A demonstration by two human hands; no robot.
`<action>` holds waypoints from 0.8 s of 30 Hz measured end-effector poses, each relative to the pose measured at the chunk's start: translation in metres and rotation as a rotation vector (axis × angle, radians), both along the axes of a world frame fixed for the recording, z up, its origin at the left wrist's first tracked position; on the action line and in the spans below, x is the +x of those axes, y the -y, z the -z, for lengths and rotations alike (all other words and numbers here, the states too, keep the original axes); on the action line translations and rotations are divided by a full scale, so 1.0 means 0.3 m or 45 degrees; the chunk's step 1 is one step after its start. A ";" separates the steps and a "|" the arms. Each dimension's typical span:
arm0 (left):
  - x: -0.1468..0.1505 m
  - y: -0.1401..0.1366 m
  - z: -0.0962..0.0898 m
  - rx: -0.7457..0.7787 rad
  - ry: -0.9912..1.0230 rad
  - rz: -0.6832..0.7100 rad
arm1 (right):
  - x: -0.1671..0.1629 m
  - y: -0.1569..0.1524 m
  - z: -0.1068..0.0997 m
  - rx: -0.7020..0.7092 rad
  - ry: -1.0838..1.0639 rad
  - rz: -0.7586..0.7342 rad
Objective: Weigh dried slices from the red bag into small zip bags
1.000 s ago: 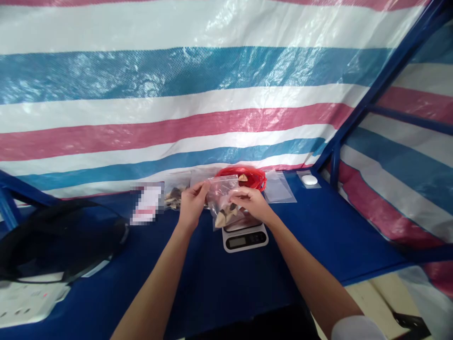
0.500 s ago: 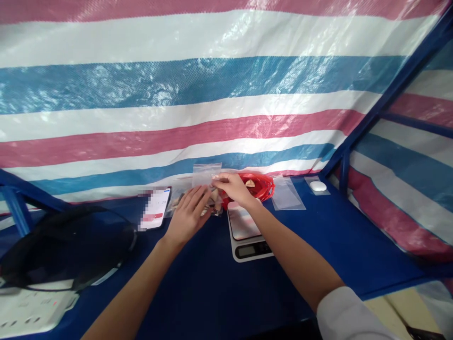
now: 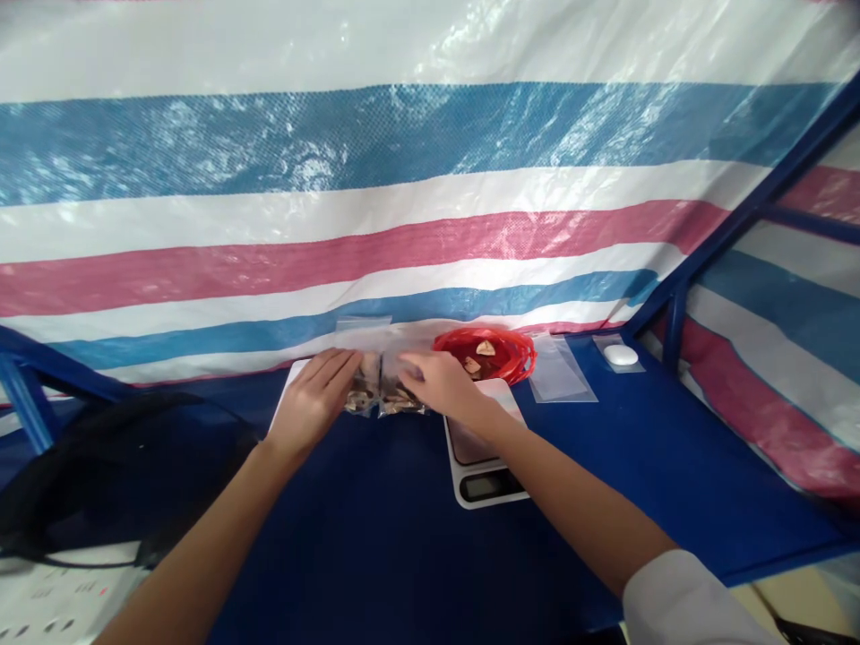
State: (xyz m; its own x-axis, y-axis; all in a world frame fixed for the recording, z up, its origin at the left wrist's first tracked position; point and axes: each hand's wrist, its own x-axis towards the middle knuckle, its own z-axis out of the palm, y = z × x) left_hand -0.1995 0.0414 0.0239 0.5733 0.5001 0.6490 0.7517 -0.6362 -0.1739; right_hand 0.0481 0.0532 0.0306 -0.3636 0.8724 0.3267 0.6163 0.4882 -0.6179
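Note:
My left hand [image 3: 310, 394] lies at the left, its fingers stretched out and side by side over the edge of a clear zip bag [image 3: 363, 394]. That bag holds light brown, chip-like dried pieces. A second clear bag [image 3: 399, 403] with similar pieces lies right beside it. My right hand [image 3: 440, 381] has its fingers bent and closed at the upper part of this second bag; the fingertips are slightly blurred. Under my right forearm sits a white kitchen scale [image 3: 463, 488], partly covered. Beyond my right hand is a red basket [image 3: 528, 363] with a few tan pieces.
Flat empty zip bags [image 3: 561, 372] lie right of the basket, and a white rounded case [image 3: 620, 356] rests farther right. A phone [image 3: 286, 385] is mostly behind my left hand. A dark bag-like object [image 3: 121, 466] and a white power strip [image 3: 67, 591] stand at left.
My left hand has slid left, now covering much of the phone, and the zip bag near it has shifted left too. The two filled bags show more clearly side by side.

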 end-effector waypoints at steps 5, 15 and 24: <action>-0.024 0.003 0.053 -0.136 -0.042 -0.041 | -0.025 0.046 0.115 0.352 0.387 -0.201; 0.004 0.019 0.055 -0.108 -0.025 -0.047 | -0.010 -0.027 0.207 0.515 0.574 -0.254; 0.023 -0.021 0.089 -0.239 0.017 -0.108 | -0.009 -0.059 0.197 0.476 0.566 -0.304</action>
State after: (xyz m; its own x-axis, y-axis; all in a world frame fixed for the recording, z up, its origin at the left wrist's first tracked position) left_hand -0.1927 0.0478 -0.0027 0.5159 0.6594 0.5468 0.8056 -0.5906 -0.0479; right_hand 0.0455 0.0710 -0.0286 -0.7055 0.6065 0.3667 0.6226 0.7776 -0.0884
